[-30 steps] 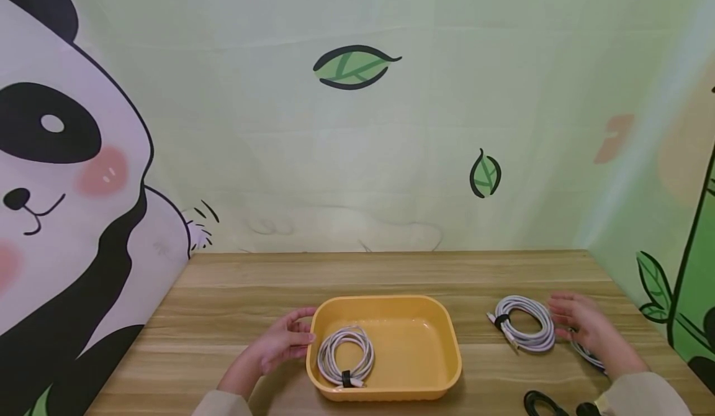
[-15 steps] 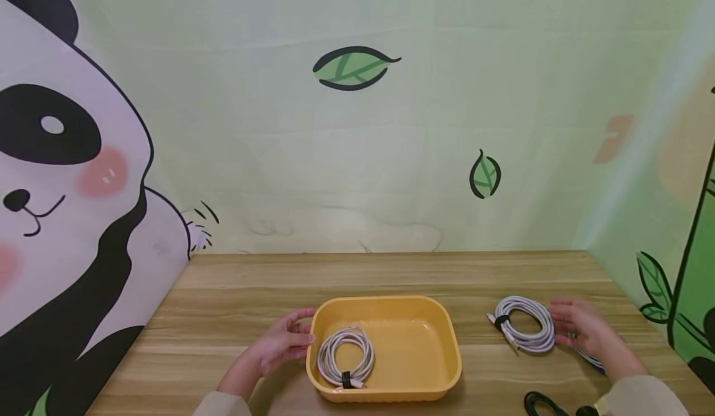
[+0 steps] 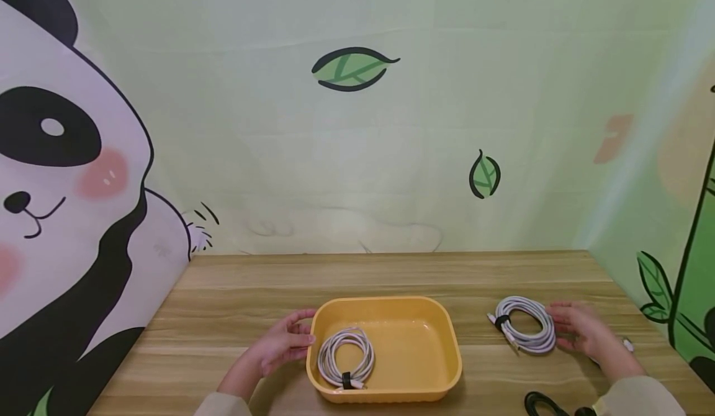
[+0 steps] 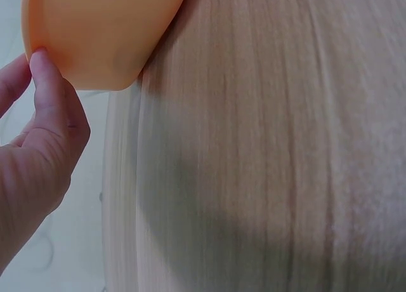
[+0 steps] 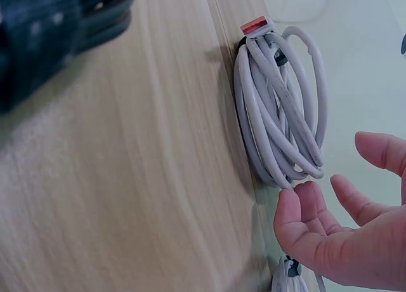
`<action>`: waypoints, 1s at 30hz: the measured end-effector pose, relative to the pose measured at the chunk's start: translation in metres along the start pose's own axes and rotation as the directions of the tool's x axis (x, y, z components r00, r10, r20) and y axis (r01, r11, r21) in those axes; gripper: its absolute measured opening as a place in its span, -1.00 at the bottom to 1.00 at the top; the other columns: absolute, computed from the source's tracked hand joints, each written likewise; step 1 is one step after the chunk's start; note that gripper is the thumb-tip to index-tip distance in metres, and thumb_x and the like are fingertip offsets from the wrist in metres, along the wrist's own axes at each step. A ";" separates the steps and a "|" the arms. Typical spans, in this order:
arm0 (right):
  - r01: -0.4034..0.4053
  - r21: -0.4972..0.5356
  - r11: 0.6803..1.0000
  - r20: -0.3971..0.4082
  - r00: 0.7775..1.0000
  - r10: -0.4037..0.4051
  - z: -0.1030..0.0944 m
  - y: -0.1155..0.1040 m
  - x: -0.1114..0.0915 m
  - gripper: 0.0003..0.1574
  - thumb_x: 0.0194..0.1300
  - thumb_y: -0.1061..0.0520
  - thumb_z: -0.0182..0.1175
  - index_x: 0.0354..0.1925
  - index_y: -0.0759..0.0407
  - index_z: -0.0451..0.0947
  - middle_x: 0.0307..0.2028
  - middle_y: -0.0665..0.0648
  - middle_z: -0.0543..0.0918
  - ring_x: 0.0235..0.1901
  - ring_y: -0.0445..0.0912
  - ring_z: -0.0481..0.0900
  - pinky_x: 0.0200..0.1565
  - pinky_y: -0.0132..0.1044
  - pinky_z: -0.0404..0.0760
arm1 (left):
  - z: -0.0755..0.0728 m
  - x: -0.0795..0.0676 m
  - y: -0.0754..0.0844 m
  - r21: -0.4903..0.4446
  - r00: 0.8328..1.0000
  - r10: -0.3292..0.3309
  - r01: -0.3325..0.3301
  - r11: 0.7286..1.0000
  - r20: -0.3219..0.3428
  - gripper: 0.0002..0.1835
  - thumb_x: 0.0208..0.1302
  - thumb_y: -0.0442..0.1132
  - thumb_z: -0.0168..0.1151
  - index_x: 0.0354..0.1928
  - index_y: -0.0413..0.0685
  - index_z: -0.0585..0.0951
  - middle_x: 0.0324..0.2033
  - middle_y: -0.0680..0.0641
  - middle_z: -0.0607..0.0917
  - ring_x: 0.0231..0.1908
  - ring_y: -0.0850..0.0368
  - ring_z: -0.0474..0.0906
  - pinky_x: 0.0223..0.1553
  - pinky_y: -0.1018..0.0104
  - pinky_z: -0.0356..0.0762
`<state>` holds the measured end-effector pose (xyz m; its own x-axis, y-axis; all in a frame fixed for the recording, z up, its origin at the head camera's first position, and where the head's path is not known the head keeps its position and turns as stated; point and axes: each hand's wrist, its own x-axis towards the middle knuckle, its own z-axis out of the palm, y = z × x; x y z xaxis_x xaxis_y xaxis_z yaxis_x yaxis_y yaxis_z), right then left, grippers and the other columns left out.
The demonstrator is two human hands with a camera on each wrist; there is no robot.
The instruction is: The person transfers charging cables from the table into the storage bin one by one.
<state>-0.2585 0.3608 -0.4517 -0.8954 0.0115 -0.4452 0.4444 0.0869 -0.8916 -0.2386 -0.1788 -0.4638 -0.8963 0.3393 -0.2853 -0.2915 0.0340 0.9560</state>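
Observation:
My left hand [image 3: 285, 343] holds the left rim of a yellow tray [image 3: 413, 354]. In the left wrist view, a finger presses the tray's outer wall [image 4: 101, 32] while another digit passes behind the rim. A coiled white cable [image 3: 368, 344] with a black strap lies in the tray's left part. To the right of the tray lies another coiled white cable [image 3: 530, 343], strapped at its left side. My right hand [image 3: 586, 329] touches this coil's right edge with its fingertips; the right wrist view shows the thumb well apart from the coil [image 5: 279, 114].
A further coiled cable [image 5: 288, 280] lies below my right hand; in the head view only a white plug [image 3: 628, 344] and little else of it shows. A black cable [image 3: 539, 398] is at the front right. Printed cloth walls [image 3: 335, 155] border the wooden table [image 3: 251, 273].
My right hand has shifted slightly left against the coil. The cable under my right wrist is more covered, and a white plug now shows beside it. My left hand and the tray hold still.

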 end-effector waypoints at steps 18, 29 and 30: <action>-0.032 0.054 0.998 0.021 0.999 0.031 -0.003 0.011 0.009 -0.82 0.06 0.10 0.20 -0.34 -0.04 0.39 -0.52 -0.11 0.49 -0.44 -0.22 0.46 -0.31 -0.23 0.49 | 0.000 0.000 0.002 -0.003 1.000 -0.015 0.015 1.000 -0.008 -0.35 0.10 -0.43 0.12 0.24 -0.19 0.12 -0.27 -0.05 0.38 -0.35 0.21 0.46 -0.33 0.40 0.52; -0.006 -0.042 0.999 -0.003 1.000 0.006 0.009 0.004 -0.003 -0.40 0.15 0.22 0.05 0.05 0.48 0.05 -0.55 -0.08 0.50 -0.49 -0.22 0.47 -0.36 -0.26 0.51 | 0.000 0.001 0.000 -0.013 1.000 -0.017 0.017 1.000 -0.004 -0.35 0.10 -0.43 0.11 0.24 -0.20 0.12 -0.28 -0.03 0.37 -0.35 0.21 0.45 -0.33 0.40 0.53; -0.007 -0.044 0.999 -0.004 1.000 0.007 0.010 0.004 -0.003 -0.38 0.14 0.23 0.05 0.07 0.49 0.02 -0.55 -0.07 0.50 -0.49 -0.22 0.47 -0.37 -0.27 0.51 | 0.000 0.001 0.000 -0.013 1.000 -0.017 0.017 1.000 -0.005 -0.35 0.11 -0.43 0.11 0.25 -0.19 0.12 -0.28 -0.03 0.37 -0.35 0.21 0.45 -0.33 0.40 0.53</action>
<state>-0.2542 0.3516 -0.4546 -0.8925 0.0161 -0.4507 0.4488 0.1301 -0.8841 -0.2394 -0.1787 -0.4638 -0.8928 0.3342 -0.3021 -0.3111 0.0277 0.9500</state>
